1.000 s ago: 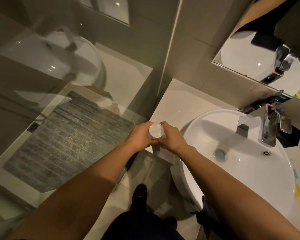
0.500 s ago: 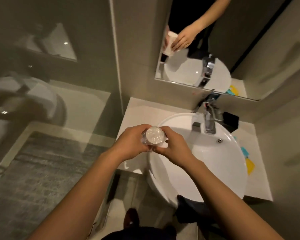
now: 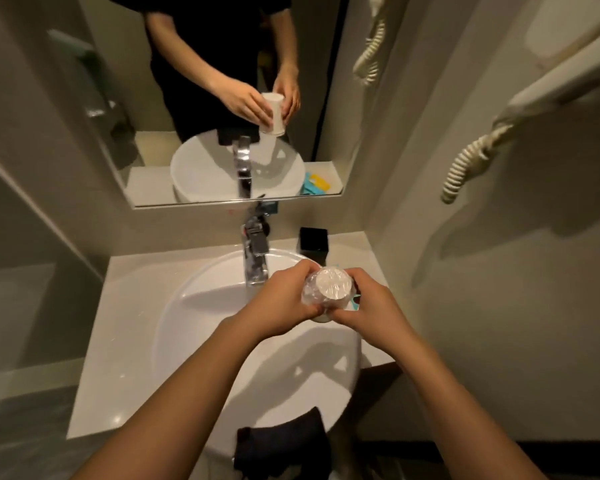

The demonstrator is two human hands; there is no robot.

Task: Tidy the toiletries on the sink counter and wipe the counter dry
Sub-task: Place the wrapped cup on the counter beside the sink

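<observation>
Both hands hold an upside-down white paper cup [image 3: 329, 284] wrapped in clear plastic, above the right rim of the white basin [image 3: 201, 317]. My left hand [image 3: 284, 303] grips its left side, my right hand [image 3: 371, 306] its right side. The mirror [image 3: 222, 98] shows the same cup held bottom up. A corner of a teal packet [image 3: 355, 304] peeks out on the counter under my right hand. A dark cloth [image 3: 281, 441] hangs over the basin's front edge.
A chrome tap [image 3: 255, 252] stands at the back of the basin. A black square holder [image 3: 313, 241] sits on the counter [image 3: 125, 306] behind my hands. A wall hairdryer with coiled cord [image 3: 471, 164] hangs at the right.
My view has swung right from the shower glass to face the mirror. Both hands carried the wrapped cup from the counter's left corner across the basin to its right side.
</observation>
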